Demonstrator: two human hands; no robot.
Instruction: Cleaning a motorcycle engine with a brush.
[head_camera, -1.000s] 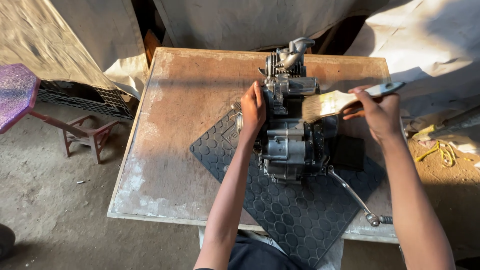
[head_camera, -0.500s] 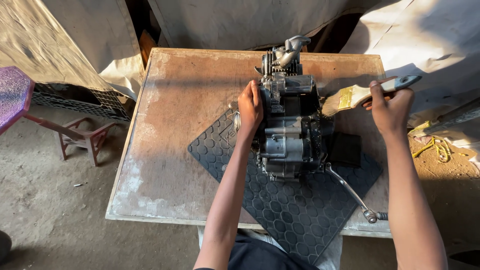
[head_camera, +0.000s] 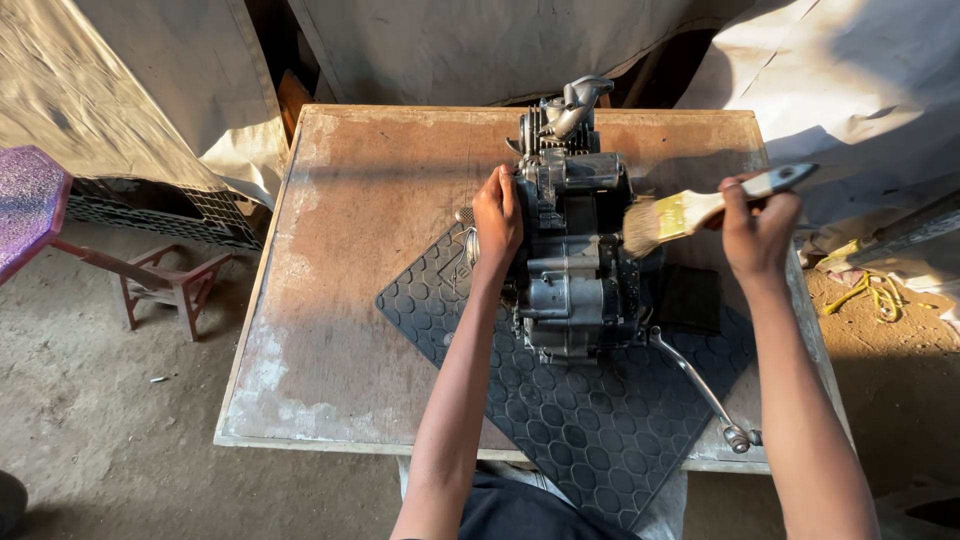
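Engine block (head_camera: 575, 270), grey and greasy, sits upright on a black hexagon-patterned rubber mat (head_camera: 590, 440) that lies across a worn wooden table (head_camera: 370, 300). It stands between the two hands. Left hand (head_camera: 497, 222) presses flat against the engine's left side, fingers together and wrapped onto the casing. Right hand (head_camera: 757, 225) is closed around the handle of a paintbrush (head_camera: 690, 210), whose bristles point toward the engine's right side, just beside it. Below the right forearm, a chrome kick lever (head_camera: 700, 385) juts out over the mat.
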